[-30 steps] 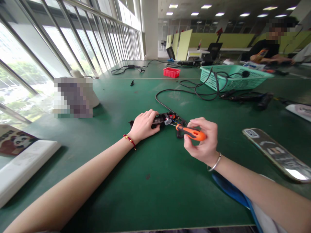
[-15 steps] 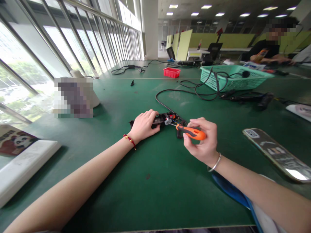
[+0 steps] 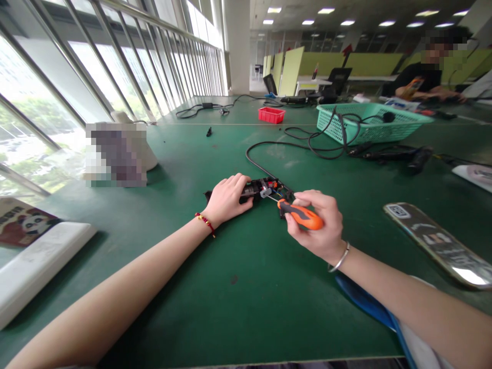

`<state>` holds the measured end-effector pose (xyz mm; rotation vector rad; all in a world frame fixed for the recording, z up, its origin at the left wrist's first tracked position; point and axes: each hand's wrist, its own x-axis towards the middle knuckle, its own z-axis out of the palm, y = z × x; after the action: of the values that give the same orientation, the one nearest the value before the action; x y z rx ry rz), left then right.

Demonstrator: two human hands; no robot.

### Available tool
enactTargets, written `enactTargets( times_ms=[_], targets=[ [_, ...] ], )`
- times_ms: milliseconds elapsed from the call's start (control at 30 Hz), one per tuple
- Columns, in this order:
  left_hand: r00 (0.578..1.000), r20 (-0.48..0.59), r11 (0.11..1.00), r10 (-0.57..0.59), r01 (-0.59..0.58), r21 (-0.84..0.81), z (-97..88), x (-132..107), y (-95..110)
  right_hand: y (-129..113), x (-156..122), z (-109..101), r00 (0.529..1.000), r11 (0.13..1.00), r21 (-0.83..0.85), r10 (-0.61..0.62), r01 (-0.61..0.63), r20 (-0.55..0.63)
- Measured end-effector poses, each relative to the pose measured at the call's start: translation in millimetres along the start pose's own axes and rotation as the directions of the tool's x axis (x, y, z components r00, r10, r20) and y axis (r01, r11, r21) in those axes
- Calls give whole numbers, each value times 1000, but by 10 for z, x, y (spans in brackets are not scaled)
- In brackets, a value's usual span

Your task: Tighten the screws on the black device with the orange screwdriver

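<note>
My left hand (image 3: 228, 199) is wrapped over a black corded device (image 3: 250, 190) and pins it against the green table. Red and blue wires and a small silver metal part (image 3: 265, 192) show at the device's opened right end. In my right hand (image 3: 325, 225) is a screwdriver (image 3: 309, 217) with an orange and black handle, gripped between thumb and fingers. Its thin shaft points left, the tip at or very close to the metal part; exact contact is too small to tell. My left palm hides part of the black body.
A black cable (image 3: 265, 143) runs from the device towards a green basket (image 3: 369, 128). Further back sits a small red tray (image 3: 271, 115). A phone (image 3: 438, 243) lies at right, a white box (image 3: 46, 266) at left. A person (image 3: 417, 77) sits at far right.
My right hand and the screwdriver have shifted slightly left and down, and the handle has tilted a little. My left hand and the device have stayed in place.
</note>
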<state>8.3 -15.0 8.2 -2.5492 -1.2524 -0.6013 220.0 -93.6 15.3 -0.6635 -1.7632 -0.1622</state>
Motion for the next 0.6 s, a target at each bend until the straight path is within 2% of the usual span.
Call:
enactTargets(
  times_ms=[167,233,333,467,533,600],
  targets=[
    [1000,10,1000,-3,3,-5,-14,2,5,-10,-10,-23,982,981,-34,189,-189,-7],
    [1000,17,1000,-16,16,-4,-17,2,10,14,-31,-5,985,986,-9,168,-168,-27],
    [1000,17,1000,-20,20,-5,-16,0,15,38,-37,22,998,999,12,45,-44,-33],
    [1000,12,1000,-16,17,-4,-13,-3,13,-12,43,2,998,997,-59,-56,56,-7],
    [1000,12,1000,-16,16,3,-13,-3,12,-46,79,-23,999,992,-118,-48,49,10],
    [1000,8,1000,-12,12,8,-14,-2,13,-58,83,-38,1000,991,-132,27,-26,7]
  ],
)
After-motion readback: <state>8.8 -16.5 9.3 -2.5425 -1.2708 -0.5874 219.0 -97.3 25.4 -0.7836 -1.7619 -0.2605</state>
